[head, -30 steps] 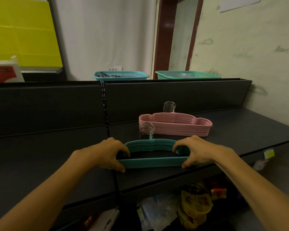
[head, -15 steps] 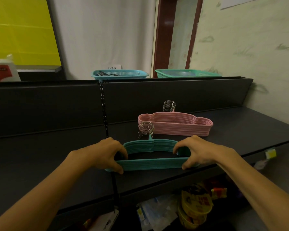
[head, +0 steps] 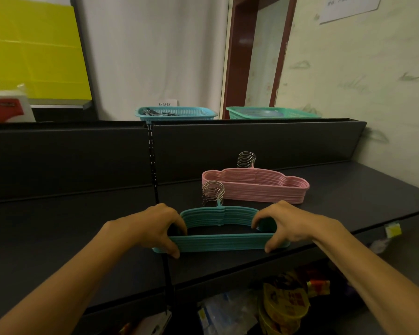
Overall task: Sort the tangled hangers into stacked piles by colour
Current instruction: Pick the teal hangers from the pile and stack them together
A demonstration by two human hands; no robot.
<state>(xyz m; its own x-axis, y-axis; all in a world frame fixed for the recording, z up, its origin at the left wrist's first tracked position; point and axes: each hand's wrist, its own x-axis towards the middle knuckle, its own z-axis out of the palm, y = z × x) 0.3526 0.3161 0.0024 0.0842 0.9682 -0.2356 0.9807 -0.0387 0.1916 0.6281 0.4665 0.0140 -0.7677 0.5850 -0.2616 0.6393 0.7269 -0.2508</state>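
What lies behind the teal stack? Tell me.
The pink stack lies behind the teal stack, apart from it, then the shelf's back panel. The teal hooks cover its near-left corner.

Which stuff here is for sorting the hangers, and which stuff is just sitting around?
For the job:
teal hanger pile, gripped at its ends by the left hand and right hand
pink hanger pile, behind it

Just sitting around:
blue basket
green basket
snack packets on the lower shelf
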